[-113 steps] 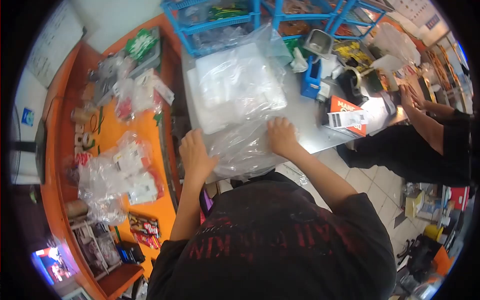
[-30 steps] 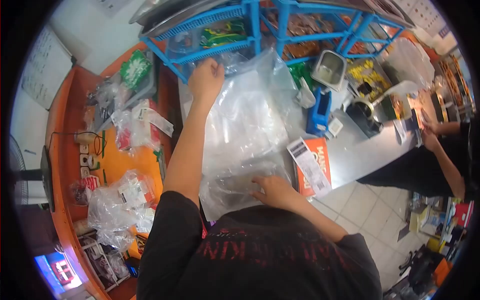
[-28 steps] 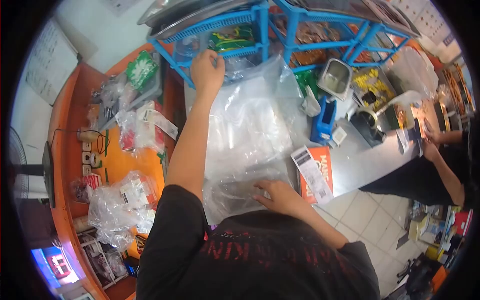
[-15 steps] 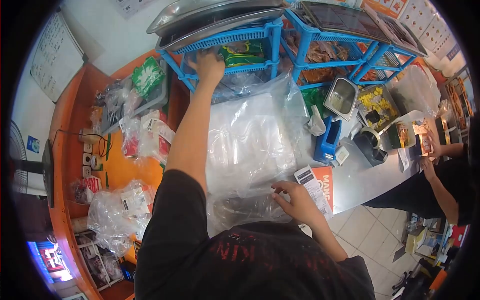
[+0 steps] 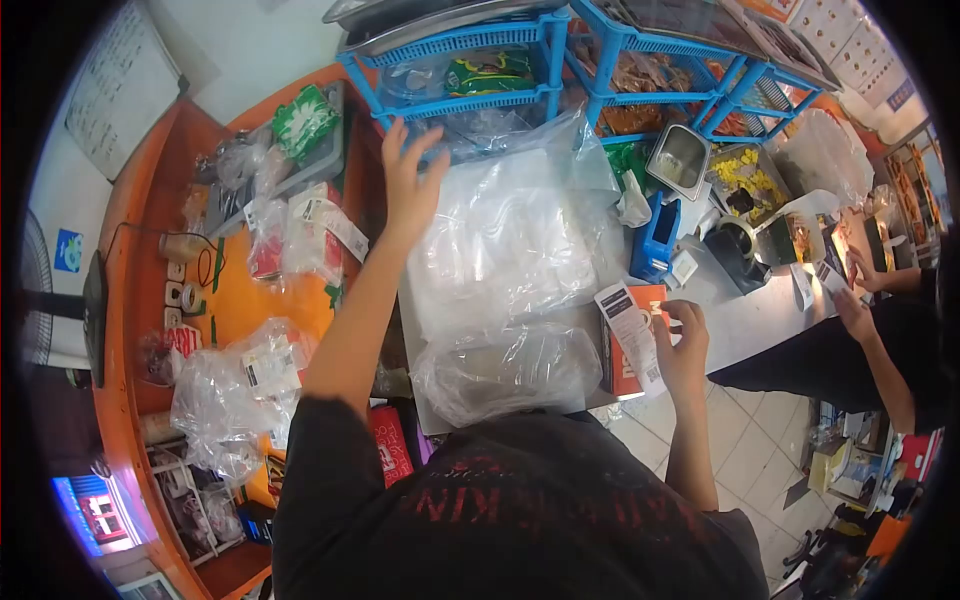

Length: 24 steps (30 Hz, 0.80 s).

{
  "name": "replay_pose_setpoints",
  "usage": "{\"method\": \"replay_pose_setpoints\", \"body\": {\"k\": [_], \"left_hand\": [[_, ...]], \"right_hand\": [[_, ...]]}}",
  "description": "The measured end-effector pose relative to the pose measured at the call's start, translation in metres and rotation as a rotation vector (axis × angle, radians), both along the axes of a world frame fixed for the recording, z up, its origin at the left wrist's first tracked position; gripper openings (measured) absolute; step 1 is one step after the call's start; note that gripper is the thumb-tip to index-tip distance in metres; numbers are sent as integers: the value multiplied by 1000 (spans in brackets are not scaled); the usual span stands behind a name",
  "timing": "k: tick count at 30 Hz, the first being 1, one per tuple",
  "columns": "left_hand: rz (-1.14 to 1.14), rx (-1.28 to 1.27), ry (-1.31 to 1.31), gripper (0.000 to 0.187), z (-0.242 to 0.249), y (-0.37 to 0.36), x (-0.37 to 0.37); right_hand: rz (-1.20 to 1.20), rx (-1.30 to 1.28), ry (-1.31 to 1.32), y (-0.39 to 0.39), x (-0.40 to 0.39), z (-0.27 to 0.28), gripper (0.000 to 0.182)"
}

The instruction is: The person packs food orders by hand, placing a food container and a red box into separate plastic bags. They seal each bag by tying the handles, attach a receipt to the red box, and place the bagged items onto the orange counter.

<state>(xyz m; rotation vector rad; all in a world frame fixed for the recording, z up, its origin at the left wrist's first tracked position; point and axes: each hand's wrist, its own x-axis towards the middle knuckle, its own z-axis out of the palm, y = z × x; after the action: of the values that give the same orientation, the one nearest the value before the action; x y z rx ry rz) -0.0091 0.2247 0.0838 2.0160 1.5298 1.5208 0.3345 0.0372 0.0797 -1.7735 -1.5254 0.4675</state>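
My left hand is raised in front of the blue rack, above the upper left corner of the plastic bags. Its fingers are spread and nothing is in it. A stack of clear plastic bags lies on the metal counter, with a crumpled clear bag nearer my body. At the counter's right front edge, my right hand has its fingers and thumb curled at the side of an orange box. A printed receipt lies over this box, partly covering its lettering.
Blue plastic racks with bagged goods line the back. A blue dispenser, a steel container and a tray of yellow pieces stand right. Bagged orders sit left. A co-worker's hands hold papers at far right.
My left hand has come out of the blue rack's shelf toward me, empty. My right hand has moved right, from over the plastic bags to the orange box and receipt.
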Motion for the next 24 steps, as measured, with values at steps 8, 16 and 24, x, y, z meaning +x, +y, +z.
{"method": "replay_pose_setpoints", "body": {"k": [8,16,24], "left_hand": [[-132,-302,-902,34,30,129,6],[-166,78,452,15,24,-73,25],[-687,-602,109,23,-61,-245,42]], "right_hand": [[106,19,117,-16,-5,-7,14],[-79,-81,-196,-41,31,-39,46],[-140,-350,-360,-20,-6,-68,112]]}}
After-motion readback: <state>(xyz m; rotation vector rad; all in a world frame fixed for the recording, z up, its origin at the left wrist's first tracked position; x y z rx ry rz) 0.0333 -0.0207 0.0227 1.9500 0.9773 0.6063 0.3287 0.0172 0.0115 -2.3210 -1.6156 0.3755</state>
